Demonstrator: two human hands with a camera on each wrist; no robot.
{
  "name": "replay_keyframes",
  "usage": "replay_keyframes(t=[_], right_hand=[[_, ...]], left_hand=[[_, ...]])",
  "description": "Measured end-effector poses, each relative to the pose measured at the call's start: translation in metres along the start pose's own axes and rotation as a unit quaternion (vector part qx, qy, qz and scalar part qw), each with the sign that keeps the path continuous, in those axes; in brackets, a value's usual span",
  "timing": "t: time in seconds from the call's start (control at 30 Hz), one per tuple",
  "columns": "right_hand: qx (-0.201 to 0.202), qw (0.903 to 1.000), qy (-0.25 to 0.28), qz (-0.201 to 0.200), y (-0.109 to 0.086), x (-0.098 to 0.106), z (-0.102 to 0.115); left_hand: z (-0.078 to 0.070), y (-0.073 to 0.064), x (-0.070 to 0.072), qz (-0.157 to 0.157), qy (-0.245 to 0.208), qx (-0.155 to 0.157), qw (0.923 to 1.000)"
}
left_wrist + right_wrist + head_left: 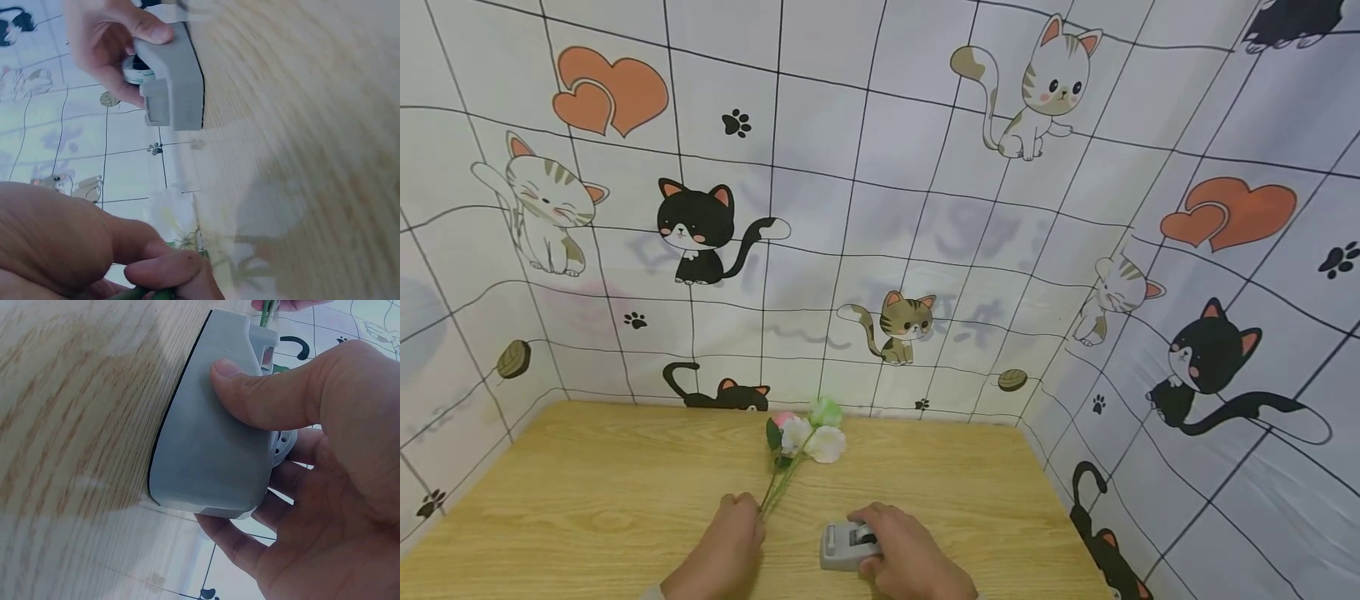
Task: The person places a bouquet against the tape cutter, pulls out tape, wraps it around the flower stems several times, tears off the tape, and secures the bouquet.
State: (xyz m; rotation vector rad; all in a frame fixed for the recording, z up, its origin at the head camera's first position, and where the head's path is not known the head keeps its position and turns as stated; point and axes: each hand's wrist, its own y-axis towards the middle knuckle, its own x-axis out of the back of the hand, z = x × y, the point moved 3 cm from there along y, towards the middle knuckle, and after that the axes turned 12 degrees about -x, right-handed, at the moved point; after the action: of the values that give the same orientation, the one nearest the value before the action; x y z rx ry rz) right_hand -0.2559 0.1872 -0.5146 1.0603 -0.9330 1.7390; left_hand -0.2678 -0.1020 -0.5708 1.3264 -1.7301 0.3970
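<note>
At the bottom centre of the head view, the left hand [730, 540] pinches the stems [783, 487] between thumb and fingers, with the flowers [808, 439] spread up the frame above it over the table [610, 475]. Just right of them, the right hand [908, 550] is closed around the grey dispenser [841, 547], thumb on one side and fingers on the other. The step in hand looks like steadying both, and the next move probably calls for keeping the stems bunched and the dispenser firm on the wood.
</note>
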Motion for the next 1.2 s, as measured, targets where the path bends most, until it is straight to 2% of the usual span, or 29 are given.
replay_keyframes(t=[0.03, 0.07, 0.1, 0.17, 0.27, 0.33, 0.37, 0.4, 0.5, 0.57, 0.67, 0.7, 0.77, 0.9, 0.93, 1.03, 1.2], right_hand=[[-0.001, 1.0000, 0.003, 0.004, 0.000, 0.000, -0.001], [-0.003, 0.9999, 0.007, 0.008, 0.000, 0.000, -0.001], [-0.004, 0.9999, 0.009, 0.011, 0.001, 0.000, -0.002], [-0.006, 0.9997, 0.015, 0.018, 0.001, 0.000, -0.003], [-0.007, 0.9996, 0.015, 0.022, 0.002, -0.001, -0.003], [-0.008, 0.9997, 0.011, 0.022, 0.002, -0.002, -0.004], [-0.007, 0.9997, 0.007, 0.021, 0.003, -0.002, -0.004], [-0.007, 0.9997, 0.005, 0.022, 0.003, -0.002, -0.004], [-0.009, 0.9997, 0.003, 0.023, 0.003, -0.003, -0.004], [-0.013, 0.9995, 0.009, 0.028, 0.003, -0.003, -0.004], [-0.015, 0.9993, 0.017, 0.031, 0.003, -0.003, -0.003], [-0.016, 0.9992, 0.019, 0.032, 0.003, -0.003, -0.003], [-0.015, 0.9993, 0.019, 0.030, 0.003, -0.003, -0.003], [-0.011, 0.9995, 0.014, 0.027, 0.002, -0.003, -0.002], [-0.011, 0.9995, 0.014, 0.027, 0.002, -0.003, -0.002], [-0.014, 0.9994, 0.014, 0.027, 0.002, -0.002, -0.002], [-0.015, 0.9995, 0.011, 0.025, 0.000, -0.001, -0.001]], left_hand=[[-0.003, -0.002, 0.004, -0.002, -0.010, -0.003, 0.9999], [-0.003, -0.003, 0.007, -0.011, -0.042, 0.004, 0.9991], [-0.005, -0.005, 0.010, -0.021, -0.094, 0.028, 0.9950], [-0.007, -0.007, 0.015, -0.015, -0.140, 0.037, 0.9893], [-0.008, -0.009, 0.017, -0.001, -0.231, 0.082, 0.9695], [-0.006, -0.009, 0.017, 0.001, -0.261, 0.116, 0.9584], [-0.003, -0.009, 0.015, 0.003, -0.269, 0.131, 0.9543], [0.000, -0.009, 0.012, -0.009, -0.278, 0.152, 0.9484], [0.008, -0.008, 0.008, -0.013, -0.271, 0.186, 0.9443], [0.009, -0.008, 0.009, -0.016, -0.275, 0.186, 0.9432], [0.002, -0.010, 0.015, -0.013, -0.296, 0.181, 0.9378], [0.000, -0.011, 0.018, 0.001, -0.296, 0.176, 0.9388], [-0.007, -0.012, 0.022, -0.006, -0.310, 0.183, 0.9330], [-0.019, -0.014, 0.027, -0.021, -0.308, 0.195, 0.9309], [-0.022, -0.015, 0.027, -0.037, -0.318, 0.200, 0.9259], [-0.027, -0.015, 0.027, -0.050, -0.336, 0.205, 0.9178], [-0.027, -0.018, 0.028, -0.048, -0.383, 0.195, 0.9015]])
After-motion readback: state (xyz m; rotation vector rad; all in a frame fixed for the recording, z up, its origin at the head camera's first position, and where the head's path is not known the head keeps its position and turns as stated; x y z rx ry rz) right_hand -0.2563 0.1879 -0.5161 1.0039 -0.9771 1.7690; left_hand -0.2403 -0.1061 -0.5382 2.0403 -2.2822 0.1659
